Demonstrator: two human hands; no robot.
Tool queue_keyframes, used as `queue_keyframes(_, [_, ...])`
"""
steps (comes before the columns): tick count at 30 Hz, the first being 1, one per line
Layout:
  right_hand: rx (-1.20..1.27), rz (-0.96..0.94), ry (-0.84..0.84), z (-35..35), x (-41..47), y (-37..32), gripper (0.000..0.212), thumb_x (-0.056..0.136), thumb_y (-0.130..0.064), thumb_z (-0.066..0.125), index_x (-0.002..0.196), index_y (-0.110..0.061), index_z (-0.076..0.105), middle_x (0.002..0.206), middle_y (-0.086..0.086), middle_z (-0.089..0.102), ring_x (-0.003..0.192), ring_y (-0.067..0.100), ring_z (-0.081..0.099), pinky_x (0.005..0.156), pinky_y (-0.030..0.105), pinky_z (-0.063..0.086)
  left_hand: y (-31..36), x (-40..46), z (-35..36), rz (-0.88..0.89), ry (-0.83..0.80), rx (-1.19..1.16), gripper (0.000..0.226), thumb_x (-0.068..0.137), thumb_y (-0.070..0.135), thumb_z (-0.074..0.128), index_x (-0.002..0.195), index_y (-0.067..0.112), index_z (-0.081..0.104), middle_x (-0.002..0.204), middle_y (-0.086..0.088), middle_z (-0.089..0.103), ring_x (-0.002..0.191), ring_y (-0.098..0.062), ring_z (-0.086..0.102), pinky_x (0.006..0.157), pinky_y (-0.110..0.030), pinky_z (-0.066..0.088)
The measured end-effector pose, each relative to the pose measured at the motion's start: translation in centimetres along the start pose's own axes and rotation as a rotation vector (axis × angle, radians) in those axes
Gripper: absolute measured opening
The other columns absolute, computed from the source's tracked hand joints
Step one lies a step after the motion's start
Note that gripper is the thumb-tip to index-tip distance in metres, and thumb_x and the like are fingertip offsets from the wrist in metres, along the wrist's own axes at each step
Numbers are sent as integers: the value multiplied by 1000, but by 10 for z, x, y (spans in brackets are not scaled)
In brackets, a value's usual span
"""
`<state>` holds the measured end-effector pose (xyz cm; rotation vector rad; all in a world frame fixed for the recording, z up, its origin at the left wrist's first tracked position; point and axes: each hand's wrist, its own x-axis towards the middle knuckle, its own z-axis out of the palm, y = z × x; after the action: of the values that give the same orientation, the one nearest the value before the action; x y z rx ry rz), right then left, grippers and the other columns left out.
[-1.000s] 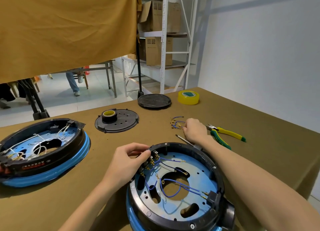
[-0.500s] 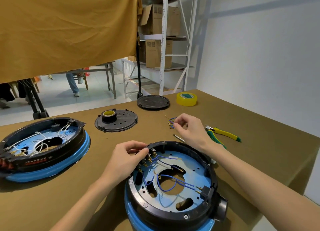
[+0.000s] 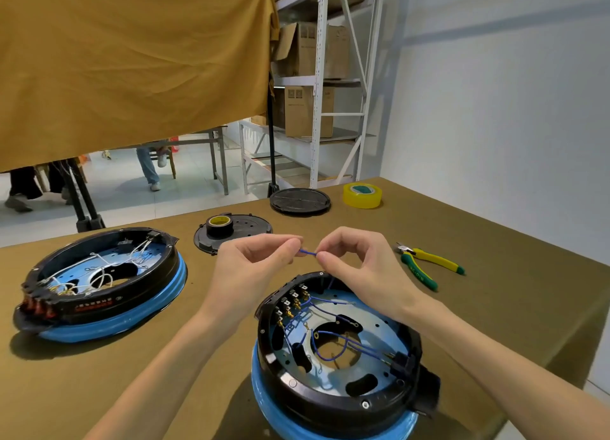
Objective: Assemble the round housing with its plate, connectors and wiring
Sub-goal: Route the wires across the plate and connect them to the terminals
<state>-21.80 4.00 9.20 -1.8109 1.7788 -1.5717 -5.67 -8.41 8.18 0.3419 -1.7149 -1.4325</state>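
Observation:
A round black housing (image 3: 333,403) on a blue base stands at the near edge, its blue plate (image 3: 379,332) carrying blue wires and a row of connectors (image 3: 292,302) at its left rim. Above its far rim both hands pinch a short blue wire (image 3: 307,252) between them. My left hand (image 3: 254,261) holds the wire's left end with thumb and forefinger. My right hand (image 3: 356,261) pinches the right end, and the wire's tail hangs down behind that hand's fingers.
A second housing (image 3: 99,284) with white wires sits at the left. A black perforated plate (image 3: 244,230) bears a tape roll (image 3: 219,224). A black round lid (image 3: 299,201), a yellow tape roll (image 3: 362,195) and yellow-green pliers (image 3: 425,264) lie farther back and to the right.
My right hand lifted a blue wire from the pile on the table and brought it above the housing. My left hand left the connectors and rose to pinch the wire's other end.

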Motion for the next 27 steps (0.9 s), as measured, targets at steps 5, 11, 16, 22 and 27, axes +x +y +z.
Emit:
queue_keyframes(5, [30, 38, -69, -8, -9, -5, 4, 92, -6, 73, 91, -10, 74, 82, 5, 74, 75, 21, 67, 75, 33, 56, 7, 2, -5, -5, -118, 5, 32, 84, 27, 74, 115, 20, 76, 98, 1, 81, 92, -14, 77, 81, -16, 56])
queue_keyframes(11, [-63, 52, -145, -11, -17, -6, 5, 97, -14, 70, 96, -13, 74, 75, 8, 69, 68, 25, 59, 63, 27, 47, 10, -1, -5, 43, -204, 24, 32, 88, 23, 70, 120, 19, 73, 103, 1, 81, 95, -15, 77, 83, -15, 56])
queue_keyframes(16, [-59, 49, -133, -12, -20, -2, 7, 99, -14, 67, 98, -12, 75, 78, 9, 71, 74, 29, 62, 69, 35, 51, 11, 0, -9, -5, -242, 3, 35, 89, 26, 69, 123, 18, 71, 106, -1, 80, 94, -19, 77, 83, -18, 56])
queue_keyframes(22, [38, 112, -193, -9, -18, 1, 10, 103, -14, 61, 101, -10, 70, 70, 12, 65, 64, 10, 58, 65, 19, 46, 11, 2, -14, -13, -232, 74, 25, 91, 23, 71, 115, 17, 74, 104, 0, 80, 85, -20, 78, 78, -18, 58])
queue_keyframes(27, [-20, 156, -257, -2, -22, 9, 9, 103, -18, 60, 102, -16, 69, 70, 14, 64, 64, 11, 60, 66, 25, 48, -1, 3, -14, 21, -226, 308, 9, 93, 19, 76, 101, 23, 79, 94, 7, 81, 86, -13, 77, 81, -23, 60])
